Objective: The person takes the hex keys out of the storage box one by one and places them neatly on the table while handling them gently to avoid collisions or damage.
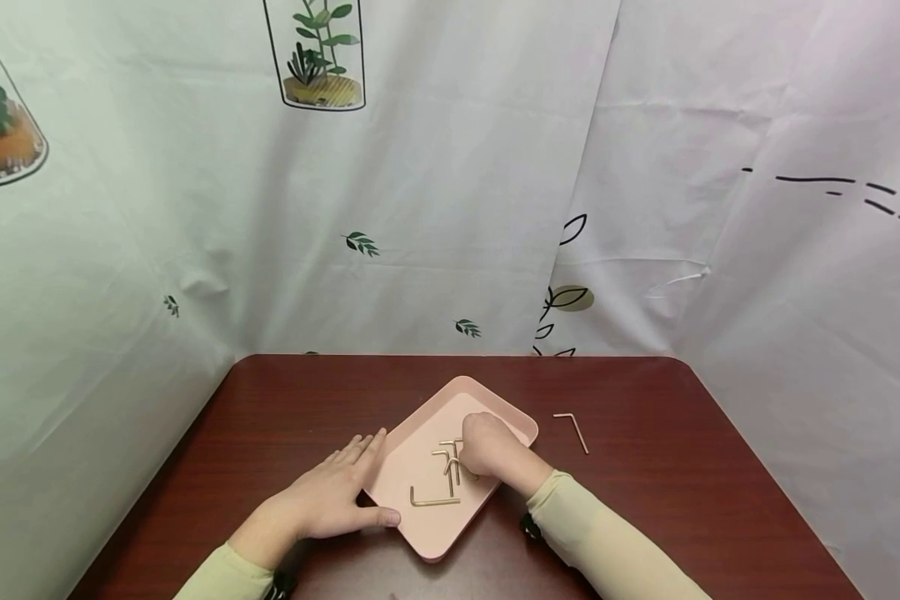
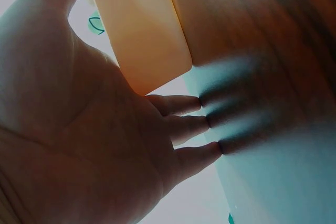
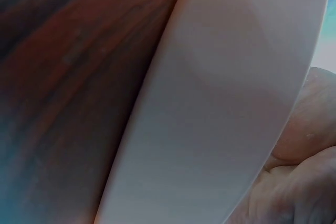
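A pink tray (image 1: 420,540) sits at an angle on the dark red-brown table, with several brass-coloured hex keys (image 1: 435,502) lying in it. My left hand (image 1: 333,498) is spread at the tray's left side, thumb at the near rim and fingers straight along the left edge. In the left wrist view its palm (image 2: 89,129) faces the camera beside the tray wall (image 2: 147,35). My right hand (image 1: 491,450) is inside the tray with fingers curled down over the hex keys. Its fingertips are hidden, and the tray wall (image 3: 210,98) covers much of it in the right wrist view.
One more hex key (image 1: 576,432) lies on the table to the right of the tray. White patterned cloth (image 1: 450,183) hangs behind the table and along both sides. The table's back edge (image 1: 390,357) runs beyond the tray.
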Motion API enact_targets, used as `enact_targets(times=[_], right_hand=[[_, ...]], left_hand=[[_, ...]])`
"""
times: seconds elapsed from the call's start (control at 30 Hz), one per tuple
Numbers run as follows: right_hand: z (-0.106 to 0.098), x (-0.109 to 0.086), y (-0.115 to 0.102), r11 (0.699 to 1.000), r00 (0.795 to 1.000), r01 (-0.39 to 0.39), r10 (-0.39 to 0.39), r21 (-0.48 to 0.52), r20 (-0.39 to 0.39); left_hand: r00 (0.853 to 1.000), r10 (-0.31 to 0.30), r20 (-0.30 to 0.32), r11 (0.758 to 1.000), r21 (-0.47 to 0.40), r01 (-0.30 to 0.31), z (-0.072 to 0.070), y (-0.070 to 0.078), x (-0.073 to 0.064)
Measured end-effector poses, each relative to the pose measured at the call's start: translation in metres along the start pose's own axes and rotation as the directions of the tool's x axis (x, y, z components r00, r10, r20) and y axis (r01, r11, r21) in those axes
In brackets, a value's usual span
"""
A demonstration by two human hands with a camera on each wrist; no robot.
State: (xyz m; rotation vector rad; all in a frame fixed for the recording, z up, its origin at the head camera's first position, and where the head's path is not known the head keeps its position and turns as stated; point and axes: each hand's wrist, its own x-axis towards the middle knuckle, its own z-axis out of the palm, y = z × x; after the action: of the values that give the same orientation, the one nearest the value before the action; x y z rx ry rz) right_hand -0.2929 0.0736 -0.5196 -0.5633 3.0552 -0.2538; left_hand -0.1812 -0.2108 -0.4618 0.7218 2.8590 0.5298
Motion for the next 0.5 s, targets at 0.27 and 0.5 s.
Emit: enact_targets(times=[0.27, 0.5], right_hand=[[-0.0016, -0.0015, -0.0003, 1.0, 1.0, -0.005, 0.005, 0.011, -0.01], [-0.0039, -0.0021, -0.0005, 1.0, 1.0, -0.002, 0.002, -0.001, 0.002]], left_hand=[[1.0, -0.004, 0.003, 1.0, -0.006, 0.004, 0.0002, 0.0004, -0.0002], [1.0, -0.006, 0.005, 1.0, -0.003, 0.006, -0.0005, 0.0019, -0.001]])
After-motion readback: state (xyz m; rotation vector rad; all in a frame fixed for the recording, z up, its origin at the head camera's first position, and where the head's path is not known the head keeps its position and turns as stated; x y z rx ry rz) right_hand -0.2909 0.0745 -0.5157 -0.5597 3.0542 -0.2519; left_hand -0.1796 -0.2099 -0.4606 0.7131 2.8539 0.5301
